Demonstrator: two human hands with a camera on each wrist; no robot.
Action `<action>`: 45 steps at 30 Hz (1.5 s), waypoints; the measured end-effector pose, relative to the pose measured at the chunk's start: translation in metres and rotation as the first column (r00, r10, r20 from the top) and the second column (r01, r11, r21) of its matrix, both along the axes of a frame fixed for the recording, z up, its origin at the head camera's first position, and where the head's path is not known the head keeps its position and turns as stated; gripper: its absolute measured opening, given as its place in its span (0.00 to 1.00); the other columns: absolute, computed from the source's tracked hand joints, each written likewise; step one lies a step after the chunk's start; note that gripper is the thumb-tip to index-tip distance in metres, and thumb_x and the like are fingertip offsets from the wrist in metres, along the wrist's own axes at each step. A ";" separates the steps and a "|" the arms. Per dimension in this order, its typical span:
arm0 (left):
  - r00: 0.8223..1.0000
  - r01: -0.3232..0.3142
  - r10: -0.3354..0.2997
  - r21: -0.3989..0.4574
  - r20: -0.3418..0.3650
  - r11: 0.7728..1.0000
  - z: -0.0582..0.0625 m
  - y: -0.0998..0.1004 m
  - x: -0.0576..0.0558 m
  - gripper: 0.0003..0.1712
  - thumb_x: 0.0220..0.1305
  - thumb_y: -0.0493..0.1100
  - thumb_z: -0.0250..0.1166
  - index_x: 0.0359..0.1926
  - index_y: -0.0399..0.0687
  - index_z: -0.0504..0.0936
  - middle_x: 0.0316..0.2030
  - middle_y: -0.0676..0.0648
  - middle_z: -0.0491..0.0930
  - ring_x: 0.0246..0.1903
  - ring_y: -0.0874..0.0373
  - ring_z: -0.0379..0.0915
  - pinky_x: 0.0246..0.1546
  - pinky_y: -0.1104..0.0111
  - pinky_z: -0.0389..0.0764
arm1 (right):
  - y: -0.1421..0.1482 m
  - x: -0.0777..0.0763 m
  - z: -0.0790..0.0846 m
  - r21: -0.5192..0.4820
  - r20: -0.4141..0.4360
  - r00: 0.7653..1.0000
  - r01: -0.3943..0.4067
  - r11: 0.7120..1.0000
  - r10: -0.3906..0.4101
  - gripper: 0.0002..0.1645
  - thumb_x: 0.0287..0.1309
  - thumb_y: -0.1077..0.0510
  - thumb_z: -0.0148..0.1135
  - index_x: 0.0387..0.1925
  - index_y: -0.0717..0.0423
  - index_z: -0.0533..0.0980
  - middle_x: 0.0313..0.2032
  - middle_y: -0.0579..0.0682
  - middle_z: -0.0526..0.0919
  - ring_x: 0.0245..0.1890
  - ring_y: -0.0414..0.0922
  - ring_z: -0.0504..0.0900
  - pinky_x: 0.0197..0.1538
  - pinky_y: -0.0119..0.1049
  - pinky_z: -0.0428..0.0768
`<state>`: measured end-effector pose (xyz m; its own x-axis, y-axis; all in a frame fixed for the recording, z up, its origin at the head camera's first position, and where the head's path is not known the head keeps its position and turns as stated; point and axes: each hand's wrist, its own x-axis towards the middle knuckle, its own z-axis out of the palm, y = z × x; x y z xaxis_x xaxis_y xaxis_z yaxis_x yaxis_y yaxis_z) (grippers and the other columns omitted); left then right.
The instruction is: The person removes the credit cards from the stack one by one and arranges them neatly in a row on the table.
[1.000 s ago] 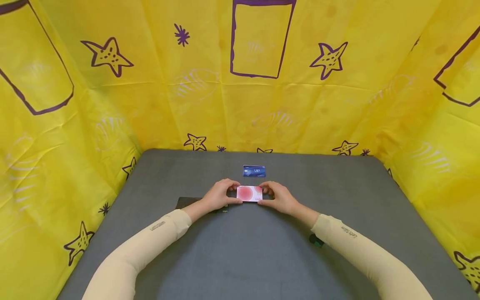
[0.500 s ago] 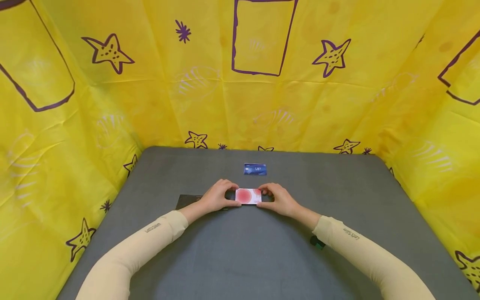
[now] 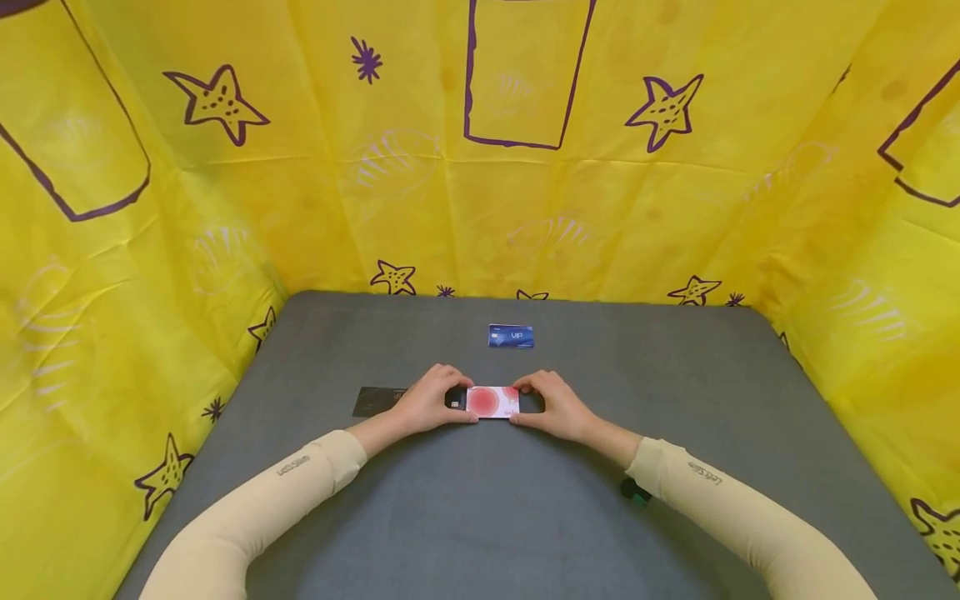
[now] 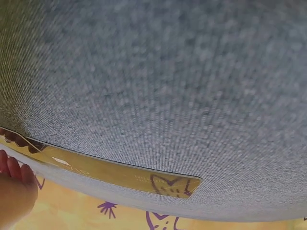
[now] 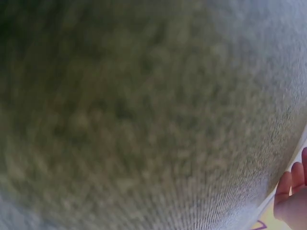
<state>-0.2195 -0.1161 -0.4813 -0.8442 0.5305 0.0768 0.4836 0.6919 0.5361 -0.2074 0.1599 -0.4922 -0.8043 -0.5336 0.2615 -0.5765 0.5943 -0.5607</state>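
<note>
Both hands hold a small white card with pink circles (image 3: 492, 402) over the grey table, one at each short end. My left hand (image 3: 431, 400) pinches its left end between thumb and fingers, and my right hand (image 3: 557, 406) pinches the right end the same way. A glossy black card (image 3: 373, 402) lies on the table, partly hidden by the left hand. Within the left hand's curl shows a dark piece with a chip (image 3: 455, 403). In the left wrist view, left fingers (image 4: 17, 170) hover near a shiny card lettered VIP (image 4: 120, 171). Right fingers (image 5: 290, 182) edge into the right wrist view.
A blue VIP card (image 3: 511, 336) lies flat farther back on the grey tabletop (image 3: 480, 517). Yellow cloth walls (image 3: 480, 217) with purple starfish drawings enclose the table at the back and both sides. A dark green-black device (image 3: 636, 492) sits under the right sleeve.
Both hands have moved the pink-and-white card slightly toward the person and left, farther from the blue card. The chip piece now shows within the left hand's curl.
</note>
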 end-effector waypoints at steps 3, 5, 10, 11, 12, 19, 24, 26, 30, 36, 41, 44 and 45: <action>1.000 0.007 -0.007 0.003 -0.012 1.000 0.000 -0.001 0.002 0.33 0.48 0.61 0.76 0.51 0.49 0.82 0.45 0.52 0.77 0.49 0.57 0.67 0.52 0.61 0.73 | -0.001 0.002 -0.001 0.005 -0.009 1.000 0.001 1.000 -0.001 0.30 0.46 0.46 0.77 0.50 0.55 0.79 0.39 0.49 0.79 0.41 0.46 0.72 0.47 0.42 0.68; 1.000 0.010 -0.010 0.007 -0.021 1.000 -0.001 -0.001 0.003 0.32 0.48 0.61 0.76 0.51 0.49 0.83 0.45 0.52 0.77 0.49 0.57 0.68 0.52 0.60 0.73 | -0.002 0.003 -0.001 0.009 -0.013 1.000 0.001 1.000 0.000 0.30 0.46 0.46 0.77 0.50 0.55 0.79 0.39 0.48 0.78 0.42 0.46 0.71 0.47 0.43 0.68; 0.999 0.010 -0.010 0.013 -0.034 1.000 -0.001 -0.002 0.008 0.31 0.48 0.60 0.76 0.50 0.49 0.83 0.45 0.51 0.78 0.49 0.56 0.68 0.51 0.60 0.73 | -0.003 0.006 -0.001 0.024 -0.001 1.000 0.013 1.000 -0.013 0.30 0.46 0.46 0.76 0.50 0.54 0.79 0.39 0.47 0.77 0.42 0.45 0.70 0.47 0.44 0.68; 0.999 0.009 -0.008 0.013 -0.033 1.000 0.000 -0.002 0.008 0.31 0.48 0.60 0.76 0.50 0.49 0.83 0.45 0.51 0.78 0.49 0.56 0.68 0.52 0.59 0.73 | -0.003 0.006 0.000 0.029 0.003 1.000 0.016 0.999 -0.016 0.30 0.47 0.46 0.76 0.50 0.54 0.79 0.39 0.47 0.77 0.42 0.45 0.70 0.47 0.44 0.68; 0.999 0.008 -0.007 0.015 -0.034 1.000 0.000 -0.002 0.009 0.31 0.48 0.60 0.76 0.50 0.49 0.83 0.45 0.51 0.78 0.49 0.56 0.69 0.51 0.59 0.73 | -0.003 0.006 0.000 0.033 0.010 1.000 0.018 0.999 -0.018 0.30 0.47 0.46 0.76 0.50 0.54 0.79 0.40 0.47 0.77 0.43 0.45 0.70 0.47 0.44 0.68; 1.000 -0.007 0.008 0.013 -0.020 1.000 0.001 -0.003 0.011 0.31 0.49 0.60 0.76 0.50 0.49 0.83 0.46 0.50 0.77 0.50 0.55 0.67 0.52 0.58 0.73 | -0.004 0.008 0.002 0.054 0.035 0.999 0.039 0.998 -0.040 0.30 0.47 0.44 0.75 0.51 0.51 0.79 0.41 0.47 0.77 0.43 0.45 0.69 0.45 0.43 0.65; 1.000 0.004 -0.003 0.028 -0.025 1.000 -0.002 -0.004 0.010 0.30 0.49 0.59 0.76 0.49 0.48 0.83 0.46 0.50 0.76 0.49 0.55 0.67 0.51 0.59 0.73 | -0.006 0.009 0.003 0.068 0.041 0.997 0.055 0.996 -0.058 0.30 0.47 0.43 0.75 0.50 0.50 0.79 0.41 0.47 0.76 0.44 0.45 0.69 0.44 0.42 0.64; 1.000 0.002 -0.001 0.028 -0.027 1.000 -0.003 -0.004 0.010 0.30 0.49 0.59 0.76 0.49 0.49 0.83 0.46 0.50 0.76 0.49 0.55 0.66 0.50 0.59 0.73 | -0.006 0.009 0.003 0.073 0.040 0.997 0.059 0.996 -0.062 0.30 0.47 0.43 0.75 0.50 0.50 0.79 0.41 0.47 0.76 0.44 0.45 0.69 0.44 0.42 0.64; 1.000 -0.011 0.012 0.018 -0.014 1.000 -0.004 -0.005 0.009 0.30 0.49 0.59 0.76 0.50 0.50 0.83 0.46 0.50 0.75 0.50 0.55 0.66 0.51 0.59 0.73 | -0.008 0.009 0.005 0.077 0.047 0.997 0.064 0.995 -0.067 0.30 0.47 0.44 0.75 0.51 0.50 0.80 0.41 0.47 0.76 0.43 0.46 0.69 0.44 0.42 0.64; 1.000 -0.020 0.020 0.006 0.009 1.000 -0.004 -0.005 0.008 0.31 0.49 0.60 0.75 0.50 0.50 0.82 0.48 0.50 0.75 0.51 0.54 0.65 0.52 0.58 0.72 | -0.009 0.011 0.008 0.075 0.056 0.996 0.070 0.995 -0.074 0.30 0.47 0.45 0.76 0.51 0.52 0.80 0.41 0.48 0.77 0.44 0.47 0.69 0.44 0.42 0.64; 1.000 -0.024 0.023 0.004 0.015 1.000 -0.002 -0.005 0.009 0.31 0.49 0.59 0.76 0.51 0.49 0.82 0.48 0.49 0.75 0.51 0.54 0.65 0.53 0.58 0.72 | -0.009 0.010 0.008 0.082 0.069 0.995 0.072 0.994 -0.078 0.31 0.46 0.44 0.76 0.51 0.52 0.80 0.42 0.48 0.77 0.45 0.47 0.69 0.45 0.42 0.64; 1.000 -0.026 0.026 0.006 0.016 1.000 -0.002 -0.005 0.009 0.31 0.49 0.59 0.76 0.51 0.48 0.82 0.48 0.49 0.75 0.52 0.54 0.66 0.53 0.58 0.72 | -0.009 0.009 0.007 0.083 0.067 0.995 0.072 0.994 -0.077 0.31 0.46 0.43 0.76 0.51 0.52 0.80 0.42 0.48 0.76 0.44 0.46 0.69 0.44 0.42 0.64; 0.999 -0.027 0.027 0.007 0.017 1.000 -0.002 -0.005 0.009 0.31 0.49 0.58 0.76 0.51 0.48 0.82 0.48 0.49 0.76 0.52 0.54 0.66 0.54 0.58 0.72 | -0.008 0.009 0.006 0.083 0.064 0.995 0.071 0.994 -0.076 0.31 0.46 0.43 0.76 0.51 0.51 0.80 0.41 0.48 0.76 0.44 0.46 0.69 0.44 0.41 0.64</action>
